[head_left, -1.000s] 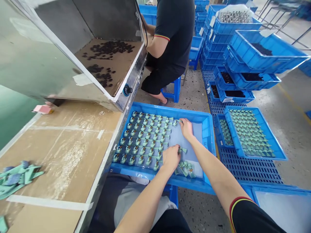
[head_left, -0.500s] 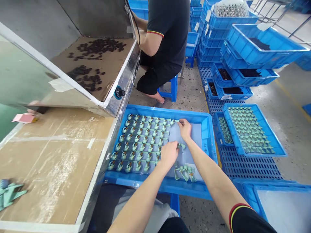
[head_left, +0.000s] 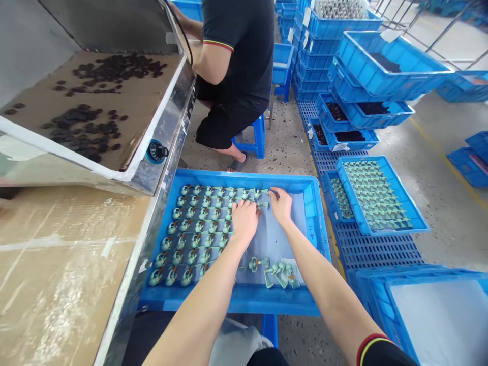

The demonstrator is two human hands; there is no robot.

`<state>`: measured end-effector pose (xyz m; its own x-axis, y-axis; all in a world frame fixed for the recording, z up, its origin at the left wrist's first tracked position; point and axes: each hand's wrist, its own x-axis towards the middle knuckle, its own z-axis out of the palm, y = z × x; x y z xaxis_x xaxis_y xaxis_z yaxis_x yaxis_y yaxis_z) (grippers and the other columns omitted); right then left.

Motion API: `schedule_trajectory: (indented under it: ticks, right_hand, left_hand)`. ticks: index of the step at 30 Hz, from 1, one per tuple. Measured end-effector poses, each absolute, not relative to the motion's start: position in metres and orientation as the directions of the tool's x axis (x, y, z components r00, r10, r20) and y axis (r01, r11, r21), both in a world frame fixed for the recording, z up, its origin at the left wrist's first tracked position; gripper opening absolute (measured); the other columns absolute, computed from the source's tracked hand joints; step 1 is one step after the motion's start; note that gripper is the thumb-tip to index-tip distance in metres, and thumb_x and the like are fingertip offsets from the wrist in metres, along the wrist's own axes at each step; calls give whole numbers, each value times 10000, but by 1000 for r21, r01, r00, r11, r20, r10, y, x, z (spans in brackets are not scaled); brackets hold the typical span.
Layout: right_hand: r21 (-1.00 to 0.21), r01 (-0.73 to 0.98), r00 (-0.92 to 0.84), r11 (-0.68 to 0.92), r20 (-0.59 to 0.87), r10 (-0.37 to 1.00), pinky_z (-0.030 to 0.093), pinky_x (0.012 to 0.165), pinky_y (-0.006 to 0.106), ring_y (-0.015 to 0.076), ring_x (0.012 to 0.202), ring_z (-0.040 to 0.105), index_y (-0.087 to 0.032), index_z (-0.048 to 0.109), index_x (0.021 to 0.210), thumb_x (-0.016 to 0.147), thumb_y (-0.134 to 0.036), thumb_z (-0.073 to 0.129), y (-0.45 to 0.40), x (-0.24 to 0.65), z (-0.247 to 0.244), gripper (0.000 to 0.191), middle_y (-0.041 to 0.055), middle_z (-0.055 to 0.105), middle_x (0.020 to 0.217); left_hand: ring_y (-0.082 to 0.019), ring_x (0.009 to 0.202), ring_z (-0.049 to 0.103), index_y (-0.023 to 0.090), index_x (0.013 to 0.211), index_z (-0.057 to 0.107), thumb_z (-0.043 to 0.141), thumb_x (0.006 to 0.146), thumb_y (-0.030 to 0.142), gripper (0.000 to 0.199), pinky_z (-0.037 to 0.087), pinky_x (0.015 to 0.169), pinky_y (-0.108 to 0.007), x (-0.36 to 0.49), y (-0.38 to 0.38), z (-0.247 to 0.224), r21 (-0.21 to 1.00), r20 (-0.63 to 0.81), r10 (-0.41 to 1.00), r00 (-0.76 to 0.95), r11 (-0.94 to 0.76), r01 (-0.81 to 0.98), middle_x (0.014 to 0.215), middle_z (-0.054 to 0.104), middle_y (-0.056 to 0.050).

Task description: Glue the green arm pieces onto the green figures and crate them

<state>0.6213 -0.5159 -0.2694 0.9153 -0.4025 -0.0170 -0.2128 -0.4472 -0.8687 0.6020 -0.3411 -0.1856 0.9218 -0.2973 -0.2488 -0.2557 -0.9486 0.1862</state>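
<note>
A blue tray (head_left: 229,304) holds rows of small pale-green figures (head_left: 196,226) on a whitish sheet. My left hand (head_left: 244,219) is over the right end of the upper rows, fingers bent down on a green figure whose flat end (head_left: 263,205) sticks out to the right. My right hand (head_left: 281,204) pinches the tip of the figure at the right end of the top row. One separate figure (head_left: 254,264) lies near the tray's front side, left of a loose heap of green pieces (head_left: 284,273).
A metal box (head_left: 168,127) with dark discs (head_left: 118,71) stands at the left beside a cardboard-covered surface (head_left: 68,254). Another person (head_left: 244,56) sits beyond the tray. Stacked blue crates (head_left: 392,61) and a tray of figures (head_left: 415,231) are at the right.
My left hand has moved up the tray towards the upper rows. A separate figure now shows beside the heap. The view has shifted, moving the surroundings leftwards.
</note>
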Motion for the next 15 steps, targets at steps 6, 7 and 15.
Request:
schedule_trajectory:
  ticks: [6,7,15]
  right_hand:
    - [-870,-179,905,-459,37,-423,689,1144,529,289,1262,813,-204,793,1453,1239,-484,741,-546,573,-227,356,131,808,1488]
    - [-868,-177,914,-465,30,-405,690,1129,519,290,1248,817,-202,797,1442,1244,-480,719,-550,561,-220,350,136,817,1472]
    - [-803,-165,982,-572,-191,-16,664,1001,397,294,1150,850,-271,885,1314,1177,-401,690,-564,458,-185,272,105,895,1333]
  left_hand:
    - [-346,1445,762,214,1455,811,815,1182,440,355,641,1260,-621,617,-340,-187,161,-240,-264,934,-960,-230,1583,781,-149]
    - [-345,1441,765,211,1450,812,818,1180,440,355,642,1258,-621,618,-341,-187,159,-239,-261,935,-961,-227,1575,785,-148]
    - [-403,1484,722,174,1503,774,704,1227,419,376,520,1312,-623,611,-341,-173,166,-222,-254,941,-961,-220,1472,829,-207]
